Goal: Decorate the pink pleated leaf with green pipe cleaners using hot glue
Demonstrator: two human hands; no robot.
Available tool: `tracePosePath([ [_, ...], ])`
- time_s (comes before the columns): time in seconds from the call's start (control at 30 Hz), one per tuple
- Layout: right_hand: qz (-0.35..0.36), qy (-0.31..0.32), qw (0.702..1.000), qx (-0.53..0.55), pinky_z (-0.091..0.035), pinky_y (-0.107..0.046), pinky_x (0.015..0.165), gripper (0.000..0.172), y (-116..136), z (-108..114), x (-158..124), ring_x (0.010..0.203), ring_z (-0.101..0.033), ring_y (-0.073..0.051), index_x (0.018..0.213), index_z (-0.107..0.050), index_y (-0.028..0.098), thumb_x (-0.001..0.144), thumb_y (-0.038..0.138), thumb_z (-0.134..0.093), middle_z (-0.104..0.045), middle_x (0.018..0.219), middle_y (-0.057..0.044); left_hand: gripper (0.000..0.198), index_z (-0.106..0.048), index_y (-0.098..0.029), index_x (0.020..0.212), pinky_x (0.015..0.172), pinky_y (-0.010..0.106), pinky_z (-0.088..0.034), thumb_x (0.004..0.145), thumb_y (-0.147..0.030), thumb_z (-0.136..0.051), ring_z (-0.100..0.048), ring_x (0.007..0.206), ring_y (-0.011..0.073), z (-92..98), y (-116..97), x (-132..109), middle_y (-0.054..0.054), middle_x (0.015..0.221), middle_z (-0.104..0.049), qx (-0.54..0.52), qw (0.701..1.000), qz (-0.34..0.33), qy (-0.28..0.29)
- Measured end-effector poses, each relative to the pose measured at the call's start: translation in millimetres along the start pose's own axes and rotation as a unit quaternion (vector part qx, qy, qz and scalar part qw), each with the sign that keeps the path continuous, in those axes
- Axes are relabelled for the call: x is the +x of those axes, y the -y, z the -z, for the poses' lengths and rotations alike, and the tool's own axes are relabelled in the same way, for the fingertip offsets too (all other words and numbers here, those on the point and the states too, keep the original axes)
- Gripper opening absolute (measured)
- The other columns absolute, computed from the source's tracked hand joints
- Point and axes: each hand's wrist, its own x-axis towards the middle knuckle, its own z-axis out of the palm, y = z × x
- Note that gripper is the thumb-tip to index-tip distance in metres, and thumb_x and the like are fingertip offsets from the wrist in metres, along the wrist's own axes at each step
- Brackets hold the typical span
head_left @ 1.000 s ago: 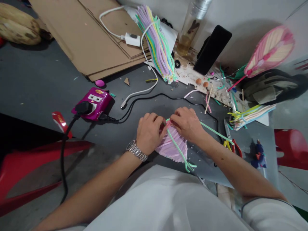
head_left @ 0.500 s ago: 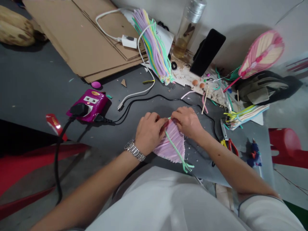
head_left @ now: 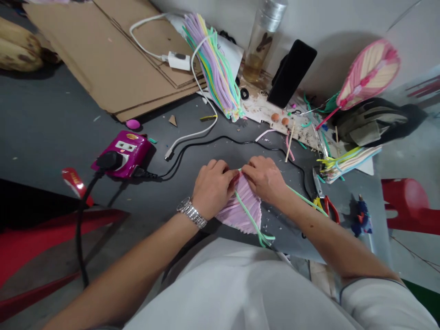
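Note:
Both of my hands pinch the narrow top of a pleated lilac-pink fan of flat plastic strips (head_left: 239,213). My left hand (head_left: 213,189), with a metal wristwatch (head_left: 191,212) on its wrist, holds the fan's left side. My right hand (head_left: 264,179) presses against the fan's top from the right. A mint-green strand (head_left: 250,223) runs down the fan's face and ends in a loop below it. Another length of green strand (head_left: 304,199) leads from under my right hand along my forearm. The fingers hide the fan's tip.
A magenta power strip (head_left: 121,155) and black cable (head_left: 220,140) lie left of and beyond my hands. Pliers (head_left: 326,207) and a blue glue gun (head_left: 360,217) lie to the right. A pastel strip bundle (head_left: 215,68), a finished pink fan (head_left: 367,73) and cardboard sheets (head_left: 113,59) lie beyond.
The whole scene has shifted slightly left and the camera has tilted. My hands stay at the fan's top, and the green strand on the right shows again past my right hand.

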Motion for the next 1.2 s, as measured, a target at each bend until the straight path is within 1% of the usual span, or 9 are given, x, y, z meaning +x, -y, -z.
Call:
tracePosePath([
  [0.17, -0.085, -0.021, 0.988, 0.125, -0.037, -0.033, 0.08, 0.021, -10.3, 0.9, -10.5, 0.093, -0.06, -0.023, 0.111, -0.065, 0.017, 0.091, 0.024, -0.063, -0.069, 0.102, -0.009, 0.032, -0.069, -0.022, 0.123, 0.082, 0.039, -0.045, 0.094, -0.033, -0.059, -0.059, 0.098, 0.0274, 5.5, -4.0, -3.8, 0.011, 0.106, -0.068, -0.022, 0.999, 0.037, -0.011],
  [0.4, -0.197, 0.003, 0.943, 0.268, -0.041, -0.03, 0.075, 0.035, -12.3, -3.7, -7.9, 0.08, -0.062, -0.018, 0.108, -0.061, 0.021, 0.075, 0.021, -0.073, -0.068, 0.089, 0.0, 0.034, -0.068, -0.018, 0.108, 0.078, 0.04, -0.046, 0.085, -0.043, -0.071, -0.067, 0.093, 0.0312, 21.6, -6.4, 5.3, 0.011, 0.094, -0.074, 0.007, 0.99, 0.123, 0.073],
  [0.53, -0.218, 0.002, 0.92, 0.326, -0.04, -0.029, 0.073, 0.029, -7.8, -4.6, -6.5, 0.076, -0.06, -0.016, 0.098, -0.063, 0.02, 0.07, 0.018, -0.073, -0.067, 0.084, 0.001, 0.024, -0.071, -0.02, 0.097, 0.074, 0.036, -0.046, 0.083, -0.039, -0.072, -0.068, 0.089, 0.0286, 24.4, -5.7, 6.1, 0.009, 0.088, -0.073, -0.011, 0.985, 0.134, 0.104],
  [0.67, -0.212, 0.009, 0.904, 0.371, -0.041, -0.026, 0.066, 0.024, -3.5, -8.0, -9.9, 0.067, -0.059, -0.014, 0.091, -0.064, 0.02, 0.069, 0.014, -0.07, -0.063, 0.071, 0.005, 0.021, -0.071, -0.019, 0.089, 0.076, 0.038, -0.047, 0.08, -0.037, -0.074, -0.066, 0.094, 0.0305, 27.4, -10.7, -3.5, 0.011, 0.095, -0.07, -0.009, 0.987, 0.129, 0.096],
  [0.77, -0.203, 0.013, 0.894, 0.399, -0.042, -0.024, 0.064, 0.024, -1.8, -8.1, -14.2, 0.065, -0.059, -0.012, 0.091, -0.064, 0.019, 0.068, 0.014, -0.07, -0.062, 0.067, 0.006, 0.018, -0.069, -0.018, 0.087, 0.072, 0.035, -0.045, 0.083, -0.036, -0.069, -0.065, 0.086, 0.0256, 31.6, -10.1, -10.8, 0.008, 0.09, -0.07, -0.073, 0.983, 0.142, 0.089],
  [0.87, -0.191, 0.009, 0.882, 0.43, -0.044, -0.024, 0.063, 0.025, -0.6, -3.3, -19.7, 0.063, -0.059, -0.012, 0.093, -0.065, 0.018, 0.068, 0.015, -0.069, -0.062, 0.068, 0.006, 0.019, -0.063, -0.018, 0.084, 0.062, 0.029, -0.042, 0.085, -0.038, -0.063, -0.061, 0.067, 0.0174, 35.2, -2.7, -14.0, 0.003, 0.076, -0.069, -0.241, 0.948, 0.168, 0.12],
  [1.03, -0.156, -0.05, 0.868, 0.469, -0.044, -0.026, 0.066, 0.023, 3.9, 11.0, -32.4, 0.067, -0.057, -0.012, 0.093, -0.068, 0.018, 0.069, 0.02, -0.068, -0.065, 0.074, 0.004, 0.035, -0.062, -0.016, 0.093, 0.058, 0.026, -0.043, 0.07, -0.04, -0.074, -0.06, 0.061, 0.0142, 38.7, 6.9, -18.1, 0.001, 0.07, -0.07, -0.496, 0.827, 0.216, 0.151],
  [1.1, -0.14, -0.062, 0.87, 0.469, -0.043, -0.025, 0.067, 0.022, 7.9, 18.3, -39.0, 0.068, -0.056, -0.012, 0.093, -0.068, 0.019, 0.071, 0.02, -0.067, -0.064, 0.074, 0.005, 0.034, -0.065, -0.015, 0.09, 0.058, 0.024, -0.043, 0.068, -0.04, -0.076, -0.06, 0.062, 0.0135, 42.8, 3.7, -21.5, 0.001, 0.069, -0.07, -0.527, 0.806, 0.215, 0.16],
  [1.2, -0.119, -0.07, 0.879, 0.456, -0.043, -0.026, 0.069, 0.019, 17.2, 33.4, -49.4, 0.074, -0.059, -0.013, 0.095, -0.069, 0.02, 0.076, 0.021, -0.069, -0.066, 0.08, 0.003, 0.027, -0.067, -0.015, 0.08, 0.056, 0.023, -0.042, 0.072, -0.039, -0.073, -0.058, 0.061, 0.0124, 54.1, -9.1, -27.4, 0.001, 0.068, -0.069, -0.539, 0.801, 0.203, 0.161],
])
